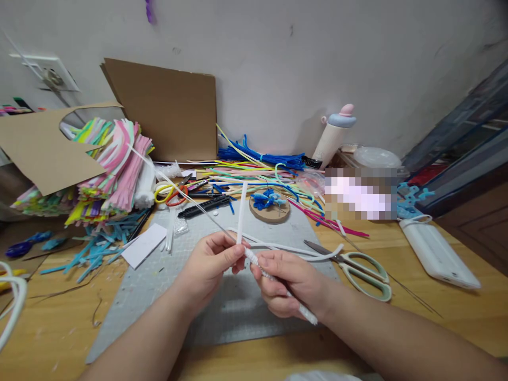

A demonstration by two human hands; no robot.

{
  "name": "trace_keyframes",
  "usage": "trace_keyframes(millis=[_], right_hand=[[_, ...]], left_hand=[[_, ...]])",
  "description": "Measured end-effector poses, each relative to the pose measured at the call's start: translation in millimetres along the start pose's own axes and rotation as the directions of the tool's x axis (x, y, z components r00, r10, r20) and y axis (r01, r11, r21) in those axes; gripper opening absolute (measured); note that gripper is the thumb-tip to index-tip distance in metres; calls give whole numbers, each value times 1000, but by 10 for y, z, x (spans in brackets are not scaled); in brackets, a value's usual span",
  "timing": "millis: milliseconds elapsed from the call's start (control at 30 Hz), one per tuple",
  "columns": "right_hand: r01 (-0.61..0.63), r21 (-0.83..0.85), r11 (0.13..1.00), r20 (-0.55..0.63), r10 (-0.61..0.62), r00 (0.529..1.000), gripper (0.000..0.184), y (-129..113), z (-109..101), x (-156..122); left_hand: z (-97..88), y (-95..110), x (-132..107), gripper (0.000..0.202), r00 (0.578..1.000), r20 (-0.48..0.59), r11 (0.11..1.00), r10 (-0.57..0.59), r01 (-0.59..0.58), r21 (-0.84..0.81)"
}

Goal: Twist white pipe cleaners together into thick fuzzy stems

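My left hand pinches a white pipe cleaner, whose free end stands upright above the fingers. A thin wire runs through the same grip and reaches far out to the upper left. Closed around the wire's near part is my right hand. That part is a white wrapped rod, its lower end poking out below the palm. The wrapping looks coiled between the two hands. Behind them, loose white pipe cleaners lie on the grey cutting mat.
Green-handled scissors lie right of my right hand, near a white power bank. A round cardboard disc bears blue pieces. Pipe cleaner bundles stack at left, before brown cardboard. A bottle stands against the wall.
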State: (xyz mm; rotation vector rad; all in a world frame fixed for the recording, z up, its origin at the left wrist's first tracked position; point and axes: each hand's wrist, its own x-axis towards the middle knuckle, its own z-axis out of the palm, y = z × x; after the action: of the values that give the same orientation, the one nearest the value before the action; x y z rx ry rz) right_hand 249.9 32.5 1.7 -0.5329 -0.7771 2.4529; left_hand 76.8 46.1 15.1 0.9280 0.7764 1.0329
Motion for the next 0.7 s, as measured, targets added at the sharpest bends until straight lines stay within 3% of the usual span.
trace_keyframes(millis=[267, 433, 600, 700], right_hand=[[74, -120, 990, -48, -80, 996, 20, -3, -31, 18], [83, -176, 981, -95, -101, 990, 24, 7, -27, 36], [51, -101, 994, -69, -59, 996, 23, -10, -16, 21], [16, -37, 999, -34, -17, 999, 20, -30, -19, 3]], left_hand=[[-22, 7, 19, 20, 995, -13, 991, -98, 96, -89], [-53, -10, 28, 17, 987, 74, 987, -144, 149, -64], [-71, 12, 19, 18, 979, 156, 989, -129, 139, -55], [-78, 21, 17, 21, 985, 123, 986, -119, 131, -99]])
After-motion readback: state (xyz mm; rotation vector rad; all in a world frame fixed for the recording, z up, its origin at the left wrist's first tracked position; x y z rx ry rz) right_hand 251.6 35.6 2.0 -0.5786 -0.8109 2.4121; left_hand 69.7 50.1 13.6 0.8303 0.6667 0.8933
